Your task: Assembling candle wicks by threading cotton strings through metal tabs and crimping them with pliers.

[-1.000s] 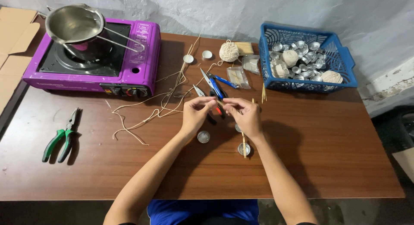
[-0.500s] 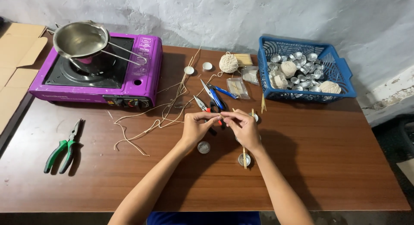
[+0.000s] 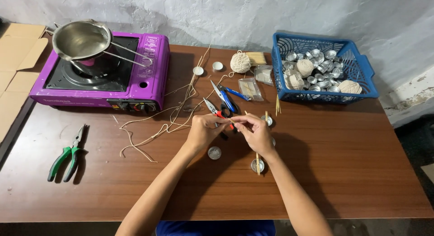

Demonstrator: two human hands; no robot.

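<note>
Now | left hand (image 3: 205,129) and right hand (image 3: 257,133) meet, fingertips pinched together on a thin stick (image 3: 237,126) | above table (image 3: 361,172) | small metal cup (image 3: 214,152) just below.

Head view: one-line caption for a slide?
Both hands, left hand and right hand, meet over a wooden table beside small metal cups, scissors and string.

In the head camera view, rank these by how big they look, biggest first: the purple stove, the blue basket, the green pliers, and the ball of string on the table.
1. purple stove
2. blue basket, clearly smaller than the stove
3. green pliers
4. ball of string

All lie on the same table, so nearness hardly distorts the order.
</note>
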